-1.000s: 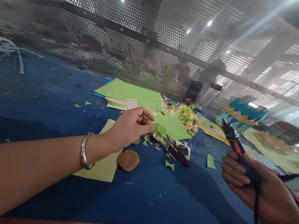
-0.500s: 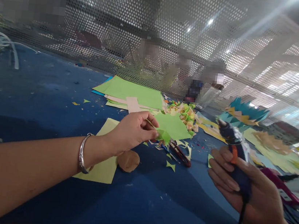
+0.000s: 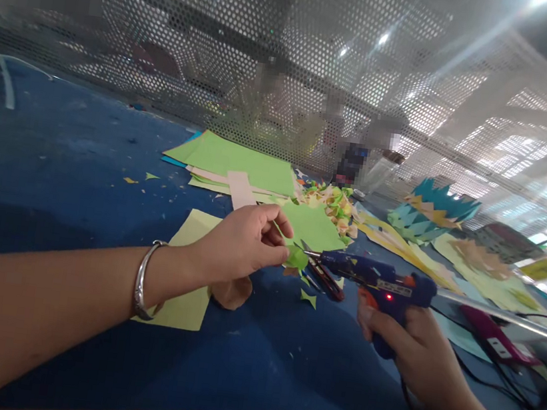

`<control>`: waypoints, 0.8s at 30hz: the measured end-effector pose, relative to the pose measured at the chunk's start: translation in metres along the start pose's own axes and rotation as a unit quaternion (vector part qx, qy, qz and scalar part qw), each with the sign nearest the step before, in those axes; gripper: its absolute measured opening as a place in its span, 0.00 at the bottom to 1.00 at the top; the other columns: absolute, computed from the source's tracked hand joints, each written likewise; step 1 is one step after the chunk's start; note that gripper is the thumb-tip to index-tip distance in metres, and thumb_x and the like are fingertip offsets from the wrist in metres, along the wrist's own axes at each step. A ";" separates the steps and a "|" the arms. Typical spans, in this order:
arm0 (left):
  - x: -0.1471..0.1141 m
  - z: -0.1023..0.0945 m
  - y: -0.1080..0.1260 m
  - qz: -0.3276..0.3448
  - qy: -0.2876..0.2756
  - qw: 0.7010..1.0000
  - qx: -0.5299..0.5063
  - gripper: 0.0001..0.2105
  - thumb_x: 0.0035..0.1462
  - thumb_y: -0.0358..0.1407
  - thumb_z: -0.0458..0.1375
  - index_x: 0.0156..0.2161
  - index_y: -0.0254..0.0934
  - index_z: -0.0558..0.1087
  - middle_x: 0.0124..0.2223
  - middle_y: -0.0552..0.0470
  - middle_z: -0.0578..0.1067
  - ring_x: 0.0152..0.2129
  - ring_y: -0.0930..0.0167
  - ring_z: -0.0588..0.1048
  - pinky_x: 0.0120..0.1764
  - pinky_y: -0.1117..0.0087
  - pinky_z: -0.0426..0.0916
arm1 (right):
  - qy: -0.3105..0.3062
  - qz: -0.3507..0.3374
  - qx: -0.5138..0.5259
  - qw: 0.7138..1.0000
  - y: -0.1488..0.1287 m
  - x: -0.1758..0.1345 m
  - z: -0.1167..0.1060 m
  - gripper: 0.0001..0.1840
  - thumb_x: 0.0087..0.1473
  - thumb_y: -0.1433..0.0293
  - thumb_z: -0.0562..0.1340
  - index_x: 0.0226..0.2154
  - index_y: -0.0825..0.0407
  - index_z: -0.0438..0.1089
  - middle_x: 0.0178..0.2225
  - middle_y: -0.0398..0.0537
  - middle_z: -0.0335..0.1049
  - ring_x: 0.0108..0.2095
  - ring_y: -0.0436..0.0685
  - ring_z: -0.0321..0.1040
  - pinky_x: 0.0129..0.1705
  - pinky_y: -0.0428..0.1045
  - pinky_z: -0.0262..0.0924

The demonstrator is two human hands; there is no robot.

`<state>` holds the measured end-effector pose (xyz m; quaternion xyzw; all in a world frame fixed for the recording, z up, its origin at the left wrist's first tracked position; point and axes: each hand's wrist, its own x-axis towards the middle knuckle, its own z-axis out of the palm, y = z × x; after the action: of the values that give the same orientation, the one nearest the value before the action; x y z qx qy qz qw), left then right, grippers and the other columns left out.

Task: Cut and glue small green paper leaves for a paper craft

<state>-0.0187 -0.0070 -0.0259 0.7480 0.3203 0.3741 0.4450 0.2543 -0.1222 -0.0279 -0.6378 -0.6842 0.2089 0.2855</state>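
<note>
My left hand (image 3: pixel 253 239) pinches a small green paper piece (image 3: pixel 297 258) between thumb and fingers. In my right hand (image 3: pixel 402 336) is a blue glue gun (image 3: pixel 379 279) with a red light on, its nozzle pointing left at the green piece. Whether the tip touches the paper I cannot tell. Behind the pinched piece lies a larger green sheet (image 3: pixel 318 224) with a notched edge. Scissors (image 3: pixel 326 281) rest on the table just below the nozzle. A round brown disc (image 3: pixel 232 292) lies under my left wrist, beside a pale yellow sheet (image 3: pixel 185 301).
Stacked coloured paper (image 3: pixel 243 164) lies at the back, next to a heap of curled scraps (image 3: pixel 337 203). A teal and yellow paper crown (image 3: pixel 437 210) stands at the right. Behind the cables sits a magenta power strip (image 3: pixel 498 335). A perforated metal screen (image 3: pixel 199 40) closes off the far side.
My right hand has turned the glue gun from pointing upward to pointing left and brought its nozzle to the green piece. My left hand keeps its pinch.
</note>
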 end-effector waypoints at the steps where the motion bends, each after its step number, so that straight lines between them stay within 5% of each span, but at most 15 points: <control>1: 0.000 0.000 -0.001 0.003 -0.002 1.000 0.006 0.08 0.52 0.34 0.62 0.39 0.38 0.72 0.32 0.51 0.77 0.30 0.68 0.78 0.32 0.70 0.72 | 0.008 -0.006 -0.022 1.000 0.000 -0.001 0.001 0.24 0.60 0.54 0.58 0.19 0.51 0.68 0.20 0.46 0.68 0.22 0.54 0.63 0.25 0.48 0.57; 6: 0.000 0.000 -0.001 0.003 -0.015 1.000 0.022 0.07 0.53 0.34 0.61 0.38 0.38 0.74 0.33 0.50 0.79 0.31 0.67 0.79 0.33 0.69 0.72 | 0.072 -0.031 -0.080 0.994 -0.009 -0.009 0.009 0.24 0.61 0.55 0.56 0.19 0.50 0.66 0.18 0.43 0.65 0.20 0.53 0.60 0.24 0.48 0.53; 14: -0.002 0.002 0.003 0.002 -0.027 0.999 0.020 0.05 0.53 0.34 0.61 0.36 0.37 0.76 0.32 0.49 0.80 0.29 0.68 0.79 0.33 0.70 0.72 | 0.080 -0.056 -0.141 0.985 -0.013 -0.009 0.010 0.22 0.61 0.57 0.57 0.19 0.50 0.63 0.16 0.41 0.58 0.19 0.52 0.55 0.21 0.48 0.50; 24: -0.002 0.001 0.008 -0.013 -0.044 0.999 0.027 0.06 0.52 0.34 0.61 0.36 0.35 0.76 0.32 0.49 0.81 0.29 0.69 0.78 0.32 0.72 0.71 | 0.095 -0.067 -0.185 0.976 -0.006 -0.010 0.011 0.20 0.61 0.58 0.56 0.24 0.52 0.70 0.18 0.43 0.63 0.20 0.52 0.58 0.21 0.47 0.53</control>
<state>-0.0178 -0.0126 -0.0196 0.7711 0.3200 0.3266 0.4431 0.2426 -0.1323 -0.0333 -0.6489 -0.7222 -0.0025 0.2394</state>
